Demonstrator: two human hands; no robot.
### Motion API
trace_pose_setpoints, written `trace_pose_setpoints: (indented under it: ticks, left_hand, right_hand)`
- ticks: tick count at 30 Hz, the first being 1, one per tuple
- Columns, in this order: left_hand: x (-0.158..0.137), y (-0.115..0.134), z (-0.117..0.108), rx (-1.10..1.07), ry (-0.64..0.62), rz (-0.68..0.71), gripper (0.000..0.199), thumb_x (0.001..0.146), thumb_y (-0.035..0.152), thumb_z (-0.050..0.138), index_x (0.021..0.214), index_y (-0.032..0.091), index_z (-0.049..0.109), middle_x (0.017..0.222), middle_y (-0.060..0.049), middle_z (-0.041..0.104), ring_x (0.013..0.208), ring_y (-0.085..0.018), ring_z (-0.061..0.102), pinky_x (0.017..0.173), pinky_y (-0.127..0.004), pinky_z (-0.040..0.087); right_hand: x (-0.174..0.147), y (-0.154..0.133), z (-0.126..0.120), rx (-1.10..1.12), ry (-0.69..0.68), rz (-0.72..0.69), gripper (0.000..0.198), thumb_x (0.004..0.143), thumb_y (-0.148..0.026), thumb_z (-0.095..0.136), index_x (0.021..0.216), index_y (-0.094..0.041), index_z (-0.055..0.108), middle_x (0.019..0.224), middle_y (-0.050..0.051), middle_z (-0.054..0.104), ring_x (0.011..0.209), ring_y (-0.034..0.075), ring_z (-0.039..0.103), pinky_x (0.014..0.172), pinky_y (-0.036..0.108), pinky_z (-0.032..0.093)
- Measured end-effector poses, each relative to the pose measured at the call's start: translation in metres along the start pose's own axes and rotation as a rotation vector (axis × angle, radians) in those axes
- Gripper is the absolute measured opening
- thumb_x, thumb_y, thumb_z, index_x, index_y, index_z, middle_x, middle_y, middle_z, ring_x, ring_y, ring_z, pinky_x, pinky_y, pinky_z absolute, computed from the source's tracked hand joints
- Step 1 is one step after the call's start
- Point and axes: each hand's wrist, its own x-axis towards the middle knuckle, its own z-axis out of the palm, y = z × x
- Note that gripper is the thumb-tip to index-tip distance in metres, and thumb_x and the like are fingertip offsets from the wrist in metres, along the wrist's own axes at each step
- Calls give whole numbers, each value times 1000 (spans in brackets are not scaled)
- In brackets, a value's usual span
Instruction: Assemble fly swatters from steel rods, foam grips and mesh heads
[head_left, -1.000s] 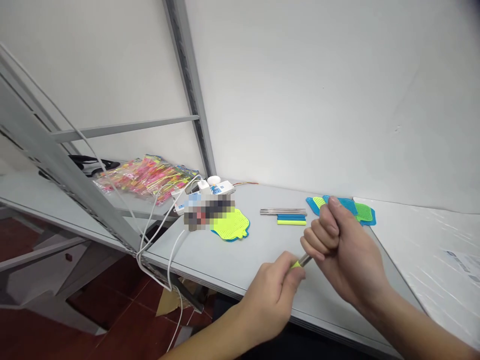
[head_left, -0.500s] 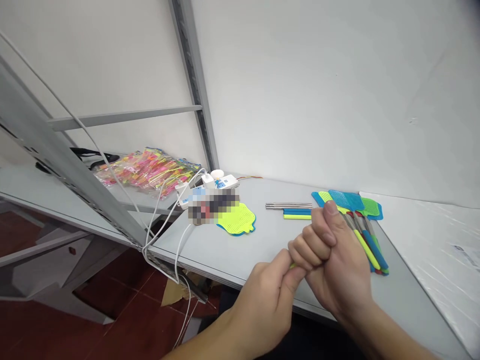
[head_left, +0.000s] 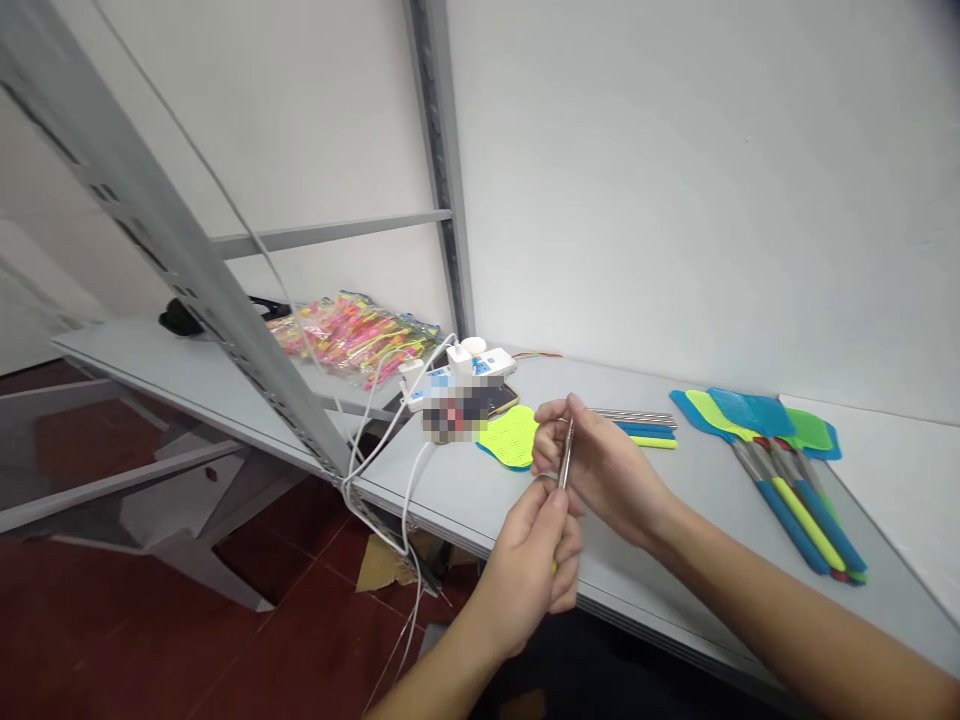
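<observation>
My left hand [head_left: 529,560] is closed around a fly swatter handle with a metal rod [head_left: 565,465] rising from it. A bit of yellow-green shows below the fingers; most of the handle is hidden in the palm. At the rod's upper end, my right hand [head_left: 604,465] pinches the tip between thumb and finger. Behind the hands lie a loose yellow swatter head [head_left: 510,438] with a blue one under it, several metal rods [head_left: 649,418], and blue and yellow handle grips [head_left: 654,442]. To the right, several assembled fly swatters [head_left: 808,527] are piled together.
A white power strip [head_left: 495,362] with chargers and cables stands at the back of the grey table [head_left: 450,475], beside a phone [head_left: 504,398]. Bags of colourful items [head_left: 360,335] lie beyond the metal shelf post [head_left: 217,300]. White wrapped sheeting [head_left: 892,440] covers the right side.
My right hand has gone from being wrapped against my left hand to pinching the tip of the metal rod, which is now exposed. The view has turned slightly left.
</observation>
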Motion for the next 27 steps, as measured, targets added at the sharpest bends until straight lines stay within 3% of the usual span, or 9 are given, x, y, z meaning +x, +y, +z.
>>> trace_pose_setpoints:
  ticks: [3,6,8,10,13,18,21,24,27]
  left_hand:
    - [4,9,-6,-249,196,118,27,95,48,43,88,22,47,57,10,33,35,-4,19,33,-16,20]
    - [7,20,-19,-381,322,217,26,96,46,43,89,22,48,58,9,33,36,-4,20,34,-15,22]
    - [7,25,-27,-414,343,264,26,96,48,43,92,23,50,56,9,30,37,-4,18,33,-15,21]
    - [8,27,-31,-412,355,299,27,96,49,45,93,23,51,53,10,26,36,-5,17,32,-14,20]
    - [7,27,-29,-384,359,295,29,94,50,49,90,22,53,51,9,27,37,-5,19,34,-14,23]
    - [9,24,-22,-337,363,258,30,92,48,54,87,19,54,51,9,30,38,-4,24,36,-14,25]
    - [13,21,-21,-291,339,228,28,91,47,56,86,19,53,51,9,31,37,-4,24,35,-14,25]
    - [14,16,-20,-227,294,178,30,91,47,56,83,18,52,51,9,32,37,-4,25,35,-14,26]
    - [12,7,-14,-115,186,70,32,92,49,52,82,19,50,53,9,35,37,-3,25,35,-14,24]
  right_hand:
    - [19,15,-16,-543,-6,-171,45,97,-54,32,114,-21,58,104,9,66,97,22,61,88,40,47]
    - [33,40,-31,-1322,-64,-419,44,94,-45,46,126,-16,55,133,19,55,124,31,49,103,52,35]
    - [38,57,-38,-1702,-158,-514,49,91,-41,53,129,-11,54,142,23,47,132,36,41,107,57,30]
    - [40,68,-42,-1915,-218,-550,47,91,-37,54,129,-9,55,143,24,46,134,37,39,108,59,28]
    - [39,71,-45,-2052,-257,-608,37,94,-31,50,123,-10,60,137,21,54,129,35,46,106,59,31]
    - [32,50,-41,-2119,-291,-786,30,95,-16,41,116,-12,62,130,18,59,121,31,51,104,56,31]
    - [28,33,-43,-2138,-277,-848,28,96,-13,38,105,-15,64,112,13,66,103,26,56,103,52,31]
    - [16,10,-53,-2091,-121,-877,28,96,-12,37,96,-16,65,87,9,65,83,22,56,94,47,35]
    - [-10,-20,-71,-1789,191,-836,23,97,-20,42,97,-18,65,79,6,60,74,20,53,78,40,39]
